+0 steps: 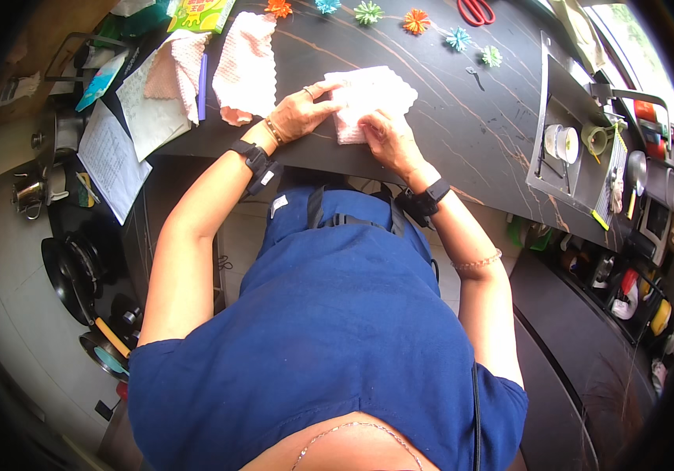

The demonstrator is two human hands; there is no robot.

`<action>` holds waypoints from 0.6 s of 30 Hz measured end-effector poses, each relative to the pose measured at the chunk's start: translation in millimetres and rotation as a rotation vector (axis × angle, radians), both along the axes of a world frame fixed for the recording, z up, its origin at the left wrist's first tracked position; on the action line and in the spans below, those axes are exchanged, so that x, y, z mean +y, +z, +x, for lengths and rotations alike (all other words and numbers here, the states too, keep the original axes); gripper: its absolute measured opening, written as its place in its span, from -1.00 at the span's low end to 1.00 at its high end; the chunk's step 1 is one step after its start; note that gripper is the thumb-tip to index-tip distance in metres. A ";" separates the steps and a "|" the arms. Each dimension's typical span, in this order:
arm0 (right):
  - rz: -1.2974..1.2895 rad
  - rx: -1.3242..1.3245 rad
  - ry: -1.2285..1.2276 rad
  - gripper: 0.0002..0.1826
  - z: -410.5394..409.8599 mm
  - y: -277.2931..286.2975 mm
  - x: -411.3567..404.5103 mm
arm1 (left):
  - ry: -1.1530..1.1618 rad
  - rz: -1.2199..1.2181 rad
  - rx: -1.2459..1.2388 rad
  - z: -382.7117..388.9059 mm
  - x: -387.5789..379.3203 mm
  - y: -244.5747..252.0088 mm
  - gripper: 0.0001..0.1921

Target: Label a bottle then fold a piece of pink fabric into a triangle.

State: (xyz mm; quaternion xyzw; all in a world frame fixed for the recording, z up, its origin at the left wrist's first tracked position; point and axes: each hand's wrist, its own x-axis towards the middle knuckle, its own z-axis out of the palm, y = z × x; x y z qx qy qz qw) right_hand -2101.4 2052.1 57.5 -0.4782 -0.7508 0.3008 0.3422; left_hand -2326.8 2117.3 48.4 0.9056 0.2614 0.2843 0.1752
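Observation:
A folded pale pink textured cloth [375, 88] lies near the front edge of the dark, veined countertop [325, 50], its upper side washed out by glare. My left hand [304, 112] grips its left side between thumb and fingers. At the near edge, my right hand [393, 138] pinches the cloth with bent fingertips. To the left, a second pink cloth [247, 68] is spread lengthwise. Another pink cloth [175, 76] rests partly over sheets of paper, beside a purple stick-like object [202, 88].
Several small pompoms, including an orange one [416, 22] and a blue one [458, 39], line the far side near red-handled scissors [476, 10]. On the right is a sink [566, 147] holding bowls. Written papers [114, 159] and a green-yellow packet [200, 15] are at left; a black pan [66, 279] lies lower left.

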 end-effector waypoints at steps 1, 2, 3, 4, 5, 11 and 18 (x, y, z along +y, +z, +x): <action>0.022 -0.007 0.002 -0.89 0.0 0.0 0.1 | -0.001 0.024 0.017 -0.4 -0.4 0.3 -0.67; 0.044 -0.014 0.004 -0.89 0.1 0.0 0.0 | -0.002 0.049 0.033 -0.7 -0.5 0.6 -0.66; 0.044 -0.014 0.003 -0.89 0.4 0.0 -0.2 | -0.004 0.049 0.033 -1.3 -0.7 -0.4 -0.66; 0.040 -0.016 0.009 -0.88 1.0 0.0 -0.5 | -0.005 0.050 0.051 -2.0 -0.9 -1.4 -0.67; 0.036 -0.018 0.015 -0.87 1.5 -0.1 -0.9 | -0.007 0.050 0.068 -2.8 -1.0 -2.3 -0.67; 0.247 -0.251 -0.004 -0.54 -6.5 14.9 -4.6 | 0.067 0.185 0.285 -5.4 -9.5 10.1 -0.61; 0.271 -0.585 0.255 -0.38 -7.7 -5.9 -20.5 | 0.016 0.090 0.161 1.4 -1.7 13.4 -0.71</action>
